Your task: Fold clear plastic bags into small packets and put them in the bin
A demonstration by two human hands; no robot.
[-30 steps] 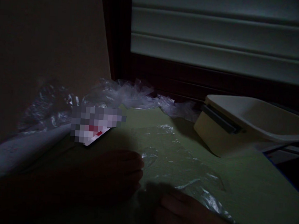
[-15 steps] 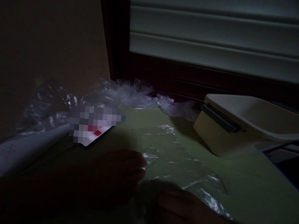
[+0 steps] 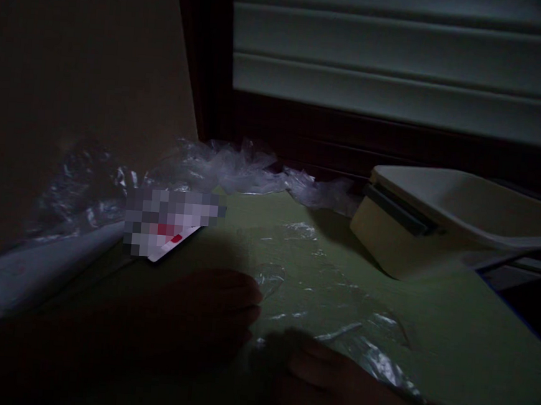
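A clear plastic bag (image 3: 301, 286) lies spread on the pale green board (image 3: 263, 208), its creases catching the light. My left hand (image 3: 215, 313) is at the bag's left edge, fingers curled together on the film. Nearer to me, my right hand (image 3: 324, 381) has its fingers bent onto the near edge of the same bag. Both hands are in deep shadow and the fingertips are mostly hidden.
A cream plastic bin (image 3: 388, 249) with a grey handle stands tilted at the right. At the left lie a card with red marks (image 3: 174, 240) and a white sheet or packet (image 3: 45, 266). Crumpled clear plastic (image 3: 236, 165) lines the back, below a slatted shutter (image 3: 378, 80).
My right hand has shifted slightly to the right, and its fingers show a little more. The left hand stays nearly in place. The bag's creases have changed a little.
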